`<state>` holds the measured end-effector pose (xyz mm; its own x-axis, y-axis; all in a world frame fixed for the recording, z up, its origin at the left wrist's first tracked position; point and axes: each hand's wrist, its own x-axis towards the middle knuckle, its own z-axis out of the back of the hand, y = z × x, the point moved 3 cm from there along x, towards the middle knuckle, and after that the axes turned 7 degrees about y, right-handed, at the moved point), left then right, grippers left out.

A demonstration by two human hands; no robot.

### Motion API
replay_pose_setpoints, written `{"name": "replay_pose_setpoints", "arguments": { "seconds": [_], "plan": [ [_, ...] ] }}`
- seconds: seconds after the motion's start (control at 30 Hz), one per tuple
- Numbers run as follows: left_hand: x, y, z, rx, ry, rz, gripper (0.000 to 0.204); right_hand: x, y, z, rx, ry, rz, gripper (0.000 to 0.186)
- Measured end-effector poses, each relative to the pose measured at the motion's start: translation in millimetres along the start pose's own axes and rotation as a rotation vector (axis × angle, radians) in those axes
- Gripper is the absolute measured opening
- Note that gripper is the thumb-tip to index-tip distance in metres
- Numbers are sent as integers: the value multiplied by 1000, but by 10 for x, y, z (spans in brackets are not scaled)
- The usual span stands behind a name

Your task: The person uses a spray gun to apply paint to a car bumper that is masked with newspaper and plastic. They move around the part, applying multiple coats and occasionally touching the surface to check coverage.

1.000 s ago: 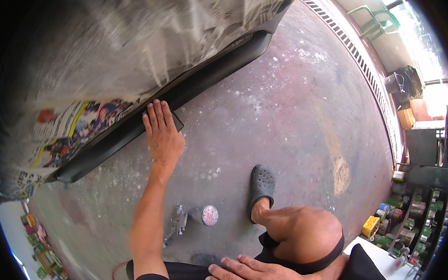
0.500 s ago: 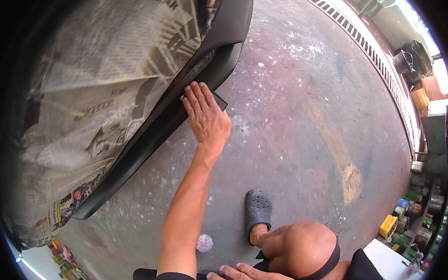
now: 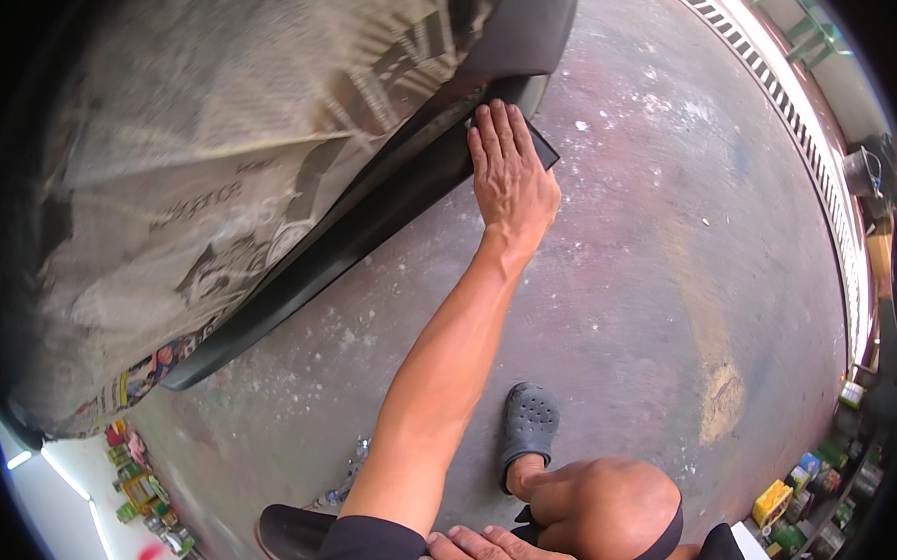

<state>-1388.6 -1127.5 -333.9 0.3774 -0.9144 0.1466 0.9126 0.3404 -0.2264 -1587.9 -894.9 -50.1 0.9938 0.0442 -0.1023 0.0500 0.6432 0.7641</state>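
My left hand (image 3: pixel 514 182) reaches far forward and lies flat, fingers together, over a thin black sheet (image 3: pixel 547 150), possibly sandpaper. A corner of the sheet sticks out right of the fingers. Hand and sheet press on a long black trim piece (image 3: pixel 308 271), perhaps a bumper or sill, along the lower edge of a vehicle-like body. Newspaper (image 3: pixel 205 216) covers that body above the trim. At the bottom edge my right hand (image 3: pixel 496 556) rests palm down beside my left sleeve, fingers stretched out and nothing visible in them; its wrist is out of view.
My bent knee (image 3: pixel 618 503) and grey clog (image 3: pixel 531 417) are below. The stained concrete floor (image 3: pixel 630 302) runs to a drain grate (image 3: pixel 759 66). Cans and a yellow container (image 3: pixel 772 503) stand lower right. A green chair (image 3: pixel 808 24) and a bucket (image 3: pixel 861 172) are far right.
My left hand has slid forward and right along the black trim, carrying the black sheet with it. The view has shifted too. My right hand stays resting at the bottom.
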Motion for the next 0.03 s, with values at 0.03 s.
{"name": "replay_pose_setpoints", "arguments": {
  "seconds": [0.03],
  "plan": [
    [-141,109,37,-7,-18,16,97,15,47,-28,0,11,15,54]
  ]
}}
